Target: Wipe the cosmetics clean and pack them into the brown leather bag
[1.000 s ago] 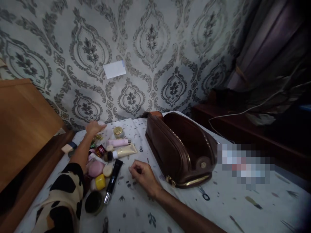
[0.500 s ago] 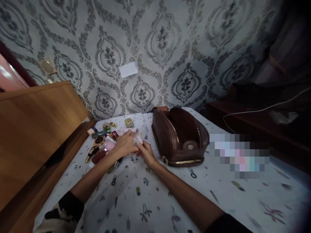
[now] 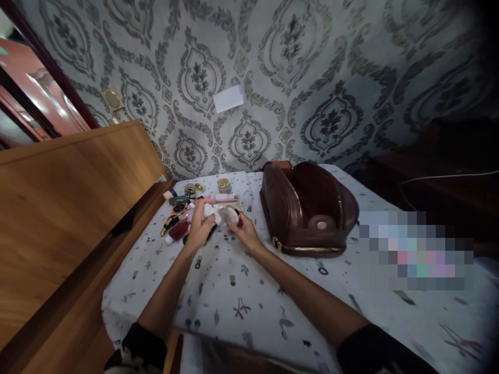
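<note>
My left hand [image 3: 199,229] is closed around a small white rounded item [image 3: 211,213], its exact kind unclear. Close beside it, my right hand [image 3: 245,232] grips a clear round container [image 3: 229,213] between thumb and fingers. Both hands are just over the right edge of a heap of cosmetics. In that heap lie a dark red bottle [image 3: 179,229], a black-and-gold compact [image 3: 179,209] and a gold-and-black tube [image 3: 169,225]. A pale pink tube [image 3: 225,198] rests behind the hands. Some cosmetics are hidden by my left hand.
A brown leather bag [image 3: 268,218] stands unzipped to the right. The gold-lidded jar [image 3: 223,185] sits toward the wall. A wooden panel [image 3: 86,171] borders the patterned cloth [image 3: 234,296] on the left. A blurred-out patch covers something at far right.
My view has turned, so everything sits further right. My left hand has come off the heap and now holds the white item. The clear container in my right hand shows more plainly.
</note>
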A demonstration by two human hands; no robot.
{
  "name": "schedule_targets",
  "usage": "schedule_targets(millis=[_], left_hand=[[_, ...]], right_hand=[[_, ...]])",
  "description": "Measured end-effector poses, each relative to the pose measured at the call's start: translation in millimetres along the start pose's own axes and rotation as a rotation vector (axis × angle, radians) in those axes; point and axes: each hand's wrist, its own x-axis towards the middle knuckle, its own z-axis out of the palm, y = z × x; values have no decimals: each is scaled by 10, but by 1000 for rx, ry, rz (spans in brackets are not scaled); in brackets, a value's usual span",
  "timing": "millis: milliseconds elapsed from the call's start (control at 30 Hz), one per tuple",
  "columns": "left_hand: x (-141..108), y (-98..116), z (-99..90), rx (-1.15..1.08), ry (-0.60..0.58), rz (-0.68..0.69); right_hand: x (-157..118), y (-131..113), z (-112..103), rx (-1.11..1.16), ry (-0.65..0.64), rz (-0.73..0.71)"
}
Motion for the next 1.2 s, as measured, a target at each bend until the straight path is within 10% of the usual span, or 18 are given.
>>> schedule_targets(millis=[233, 400, 533, 967, 1200], left_hand=[[-18, 116, 266, 162, -280, 173], [30, -130, 385, -417, -157, -278], [-37, -270, 508, -574, -23, -384], [-209, -211, 538, -341, 106, -258], [-215, -250, 534, -353, 43, -130]], right_hand=[[-337, -221, -36, -363, -131, -152], [-508, -249, -157, -245, -141, -153], [-486, -226, -125, 177, -140, -5], [-443, -332, -184, 667, -259, 549], [-416, -326, -223, 654, -218, 552]])
